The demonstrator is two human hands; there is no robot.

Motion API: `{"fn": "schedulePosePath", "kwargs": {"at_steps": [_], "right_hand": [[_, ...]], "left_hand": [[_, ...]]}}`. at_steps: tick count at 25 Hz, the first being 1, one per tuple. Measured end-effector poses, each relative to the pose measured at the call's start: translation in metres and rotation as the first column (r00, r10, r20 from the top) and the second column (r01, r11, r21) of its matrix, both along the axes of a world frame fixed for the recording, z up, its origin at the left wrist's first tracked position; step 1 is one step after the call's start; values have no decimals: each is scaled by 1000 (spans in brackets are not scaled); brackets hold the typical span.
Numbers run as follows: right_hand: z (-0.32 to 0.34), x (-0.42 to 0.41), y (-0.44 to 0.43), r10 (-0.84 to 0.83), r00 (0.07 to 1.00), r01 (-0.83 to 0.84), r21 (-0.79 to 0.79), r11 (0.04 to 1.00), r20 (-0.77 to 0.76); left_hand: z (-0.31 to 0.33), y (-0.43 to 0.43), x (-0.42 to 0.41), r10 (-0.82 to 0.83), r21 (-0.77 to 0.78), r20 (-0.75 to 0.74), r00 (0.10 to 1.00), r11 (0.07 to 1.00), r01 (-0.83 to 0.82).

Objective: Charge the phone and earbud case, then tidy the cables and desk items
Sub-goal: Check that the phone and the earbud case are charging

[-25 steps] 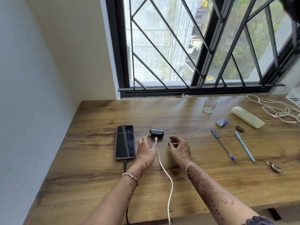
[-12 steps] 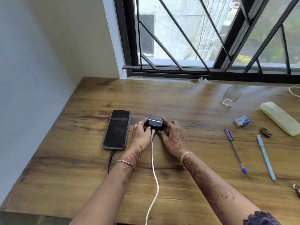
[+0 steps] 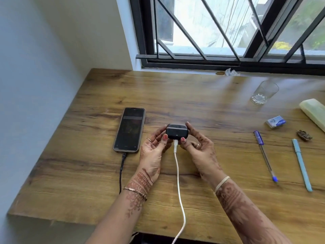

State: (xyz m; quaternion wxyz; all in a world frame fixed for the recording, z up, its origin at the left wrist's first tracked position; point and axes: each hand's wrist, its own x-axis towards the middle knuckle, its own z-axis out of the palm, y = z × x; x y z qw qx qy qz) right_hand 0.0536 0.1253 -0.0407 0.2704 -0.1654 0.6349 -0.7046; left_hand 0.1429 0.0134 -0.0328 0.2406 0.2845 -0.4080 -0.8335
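Two charging jobs look close to done on the desk (image 3: 175, 95). The phone (image 3: 129, 129) lies flat at the left, screen up, with a black cable (image 3: 121, 173) plugged into its near end and running toward the front edge. Just right of it, both hands hold the case (image 3: 176, 133), which appears raised a little off the wood. The left hand (image 3: 153, 152) pinches its left end between thumb and fingers, and the right hand (image 3: 202, 152) pinches the right end the same way. A white cable (image 3: 179, 187) comes up from the front edge between the wrists, and its plug meets the near side of the case; whether it is fully seated I cannot tell.

The step in hand seems to be plugging in the case. Next, I judge, comes a firm push on the plug, then setting the case down beside the phone without tugging the lead. Tidying is not yet begun: a glass (image 3: 264, 92) and a blue pen (image 3: 266, 156) lie among loose items to the right.
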Motion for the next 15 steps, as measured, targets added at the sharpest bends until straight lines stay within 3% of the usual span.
{"fn": "schedulePosePath", "kwargs": {"at_steps": [5,15], "right_hand": [[8,14,9,28,967,14,-165,986,252],[10,15,11,41,947,27,-204,979,319]], "left_hand": [[2,2,11,-54,64,-69,996,996,58],[-1,-2,16,-116,48,-81,990,992,120]]}}
